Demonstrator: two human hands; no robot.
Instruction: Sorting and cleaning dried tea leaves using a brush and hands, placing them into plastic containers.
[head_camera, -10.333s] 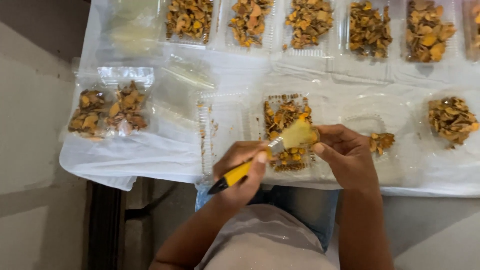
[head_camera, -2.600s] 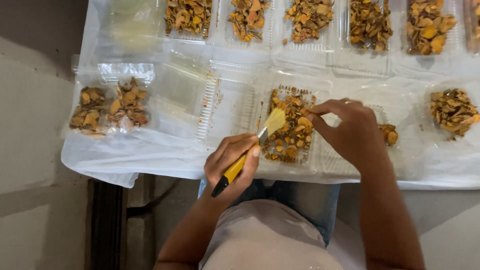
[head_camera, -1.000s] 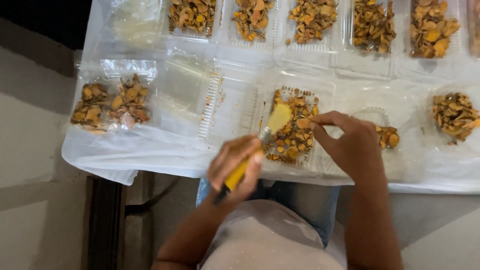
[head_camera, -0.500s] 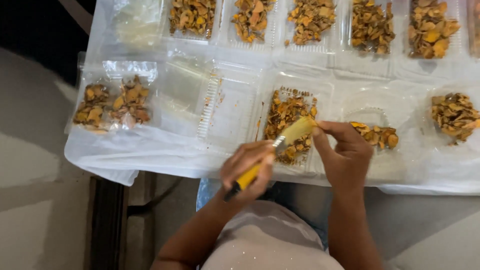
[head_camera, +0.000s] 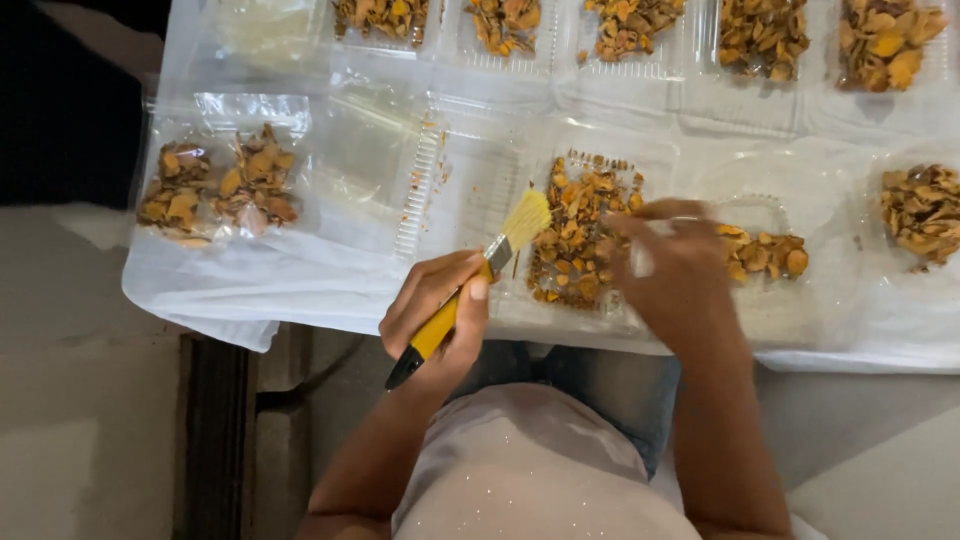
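My left hand (head_camera: 438, 312) grips a yellow-handled paintbrush (head_camera: 524, 219), whose pale bristles point up at the left edge of a clear plastic tray (head_camera: 500, 190). The tray holds orange-brown dried pieces (head_camera: 580, 235). My right hand (head_camera: 678, 272) is blurred with motion, fingers curled, hovering over the right side of that tray next to a smaller pile of pieces (head_camera: 766, 255). I cannot make out whether it holds a piece.
A row of clear trays filled with the same pieces (head_camera: 630, 25) lines the far side. A sealed bag of pieces (head_camera: 215, 185) lies at the left, another pile (head_camera: 922, 208) at the right. A white plastic sheet (head_camera: 250, 290) covers the table to its near edge.
The brush has swung left, off the pile to the tray's left edge. My right hand has left the bristles and moved up over the tray.
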